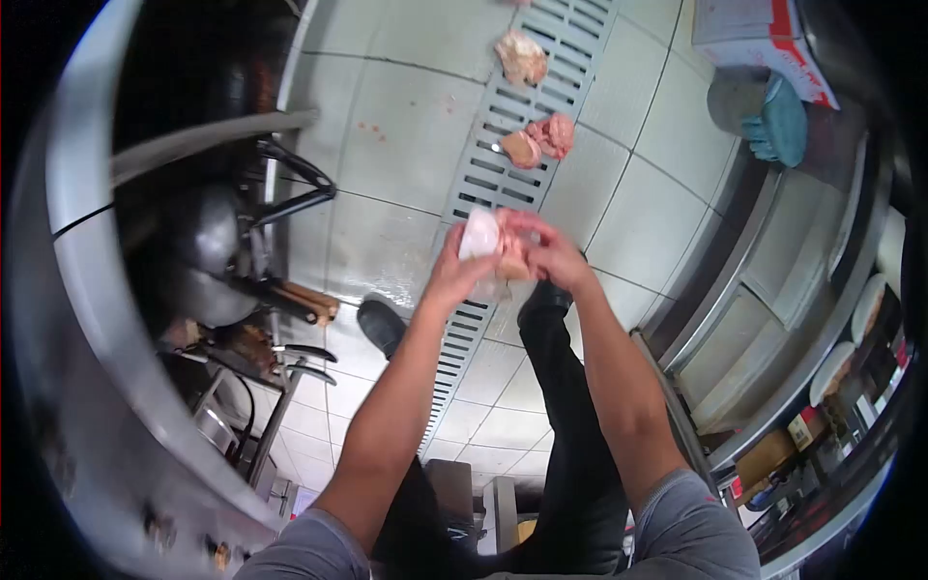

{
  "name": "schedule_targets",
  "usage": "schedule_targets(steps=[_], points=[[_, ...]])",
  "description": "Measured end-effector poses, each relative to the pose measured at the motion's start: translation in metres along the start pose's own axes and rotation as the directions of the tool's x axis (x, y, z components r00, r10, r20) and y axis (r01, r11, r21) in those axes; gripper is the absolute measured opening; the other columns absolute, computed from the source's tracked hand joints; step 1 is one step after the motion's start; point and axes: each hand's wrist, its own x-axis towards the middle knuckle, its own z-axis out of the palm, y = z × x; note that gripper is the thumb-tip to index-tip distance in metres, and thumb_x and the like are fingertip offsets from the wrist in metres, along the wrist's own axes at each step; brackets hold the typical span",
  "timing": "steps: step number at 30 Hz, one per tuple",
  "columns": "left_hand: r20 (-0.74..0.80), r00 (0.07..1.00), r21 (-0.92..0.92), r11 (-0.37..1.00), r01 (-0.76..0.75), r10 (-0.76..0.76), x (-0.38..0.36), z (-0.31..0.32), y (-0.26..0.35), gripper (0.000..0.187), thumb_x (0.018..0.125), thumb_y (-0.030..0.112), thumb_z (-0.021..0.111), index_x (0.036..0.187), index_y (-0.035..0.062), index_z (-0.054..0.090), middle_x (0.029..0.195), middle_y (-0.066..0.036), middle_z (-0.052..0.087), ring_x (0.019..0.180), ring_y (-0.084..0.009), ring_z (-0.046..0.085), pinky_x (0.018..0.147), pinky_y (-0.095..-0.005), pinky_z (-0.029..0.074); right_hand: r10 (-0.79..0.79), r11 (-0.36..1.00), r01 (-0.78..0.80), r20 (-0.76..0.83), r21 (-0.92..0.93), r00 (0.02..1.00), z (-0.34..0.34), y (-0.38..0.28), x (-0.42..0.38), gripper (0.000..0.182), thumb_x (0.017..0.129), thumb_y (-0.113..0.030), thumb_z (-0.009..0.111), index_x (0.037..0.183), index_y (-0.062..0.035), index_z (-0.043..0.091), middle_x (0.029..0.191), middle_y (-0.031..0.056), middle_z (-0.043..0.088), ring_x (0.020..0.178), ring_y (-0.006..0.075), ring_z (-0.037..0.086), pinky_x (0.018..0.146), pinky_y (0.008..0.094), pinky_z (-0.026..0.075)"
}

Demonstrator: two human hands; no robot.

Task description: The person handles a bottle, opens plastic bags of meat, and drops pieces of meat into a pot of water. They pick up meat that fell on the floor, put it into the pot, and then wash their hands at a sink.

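Raw meat (509, 257) sits in both hands (456, 276) (558, 259), box (749, 29) contents hidden.

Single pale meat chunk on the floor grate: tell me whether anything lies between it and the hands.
Yes: the nearer meat pieces lie on the grate between the pale chunk and the left hand and right hand, which are holding more meat.

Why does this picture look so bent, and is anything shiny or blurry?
Head view: apparently a wide-angle lens, bowing the metal edge at left and leaving black corners; head view: glare on the floor tiles; head view: left hand and right hand look slightly soft, perhaps from motion, the whitish piece between them nearly washed out.
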Motion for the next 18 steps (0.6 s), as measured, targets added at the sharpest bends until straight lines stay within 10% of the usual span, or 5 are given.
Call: schedule_targets(steps=[3,5,7,11,18], points=[[-0.046,0.999,0.109,0.994,0.010,-0.005,-0.104,-0.002,0.055,0.068,0.071,0.019,0.078,0.127,0.0051,0.042,0.114,-0.007,0.055,0.104,-0.0152,0.053,0.089,-0.0306,0.045,0.001,0.996,-0.010,0.100,0.089,0.995,0.062,-0.040,-0.073,0.068,0.061,0.006,0.056,0.127,-0.0073,0.053,0.133,0.0041,0.042,0.094,0.0131,0.057,0.065,0.0237,0.049],[-0.066,0.998,0.205,0.979,0.013,0.000,-0.196,0.002,0.132,0.070,0.071,0.017,0.078,0.128,0.0032,0.040,0.116,-0.008,0.054,0.107,-0.0167,0.052,0.089,-0.0306,0.045,-0.154,0.988,0.146,0.246,0.048,0.957,0.115,-0.083,-0.126,0.077,0.061,0.010,0.055,0.135,-0.0065,0.043,0.127,0.0062,0.047,0.078,0.0130,0.060,0.057,0.0242,0.049],[-0.135,0.982,0.219,0.970,-0.102,0.134,-0.291,0.001,0.191,0.064,0.068,0.022,0.080,0.118,0.0009,0.046,0.113,-0.011,0.053,0.106,-0.0173,0.051,0.090,-0.0339,0.043,-0.077,0.979,0.008,0.335,0.202,0.939,0.166,-0.107,-0.181,0.091,0.054,0.010,0.056,0.141,-0.0056,0.034,0.139,0.0094,0.041,0.114,0.0203,0.054,0.089,0.0322,0.048],[-0.198,0.937,0.417,0.890,-0.184,0.287,-0.468,0.001,0.305,0.062,0.066,0.026,0.076,0.116,0.0023,0.048,0.107,-0.014,0.052,0.102,-0.0267,0.054,0.088,-0.0336,0.043,-0.172,0.984,0.096,0.634,0.153,0.754,0.271,-0.190,-0.253,0.094,0.059,-0.002,0.066,0.144,-0.0034,0.026,0.145,0.0155,0.032,0.131,0.0271,0.037,0.105,0.0413,0.036],[-0.506,0.444,0.700,0.653,-0.289,0.739,-0.714,0.021,0.425,0.061,0.062,0.023,0.077,0.113,0.0049,0.049,0.104,-0.014,0.052,0.099,-0.0321,0.054,0.085,-0.0371,0.044,-0.164,0.985,0.113,0.931,0.133,0.326,0.508,-0.332,-0.371,0.097,0.060,-0.017,0.066,0.144,-0.0014,0.022,0.145,0.0193,0.031,0.135,0.0307,0.031,0.110,0.0410,0.027]])
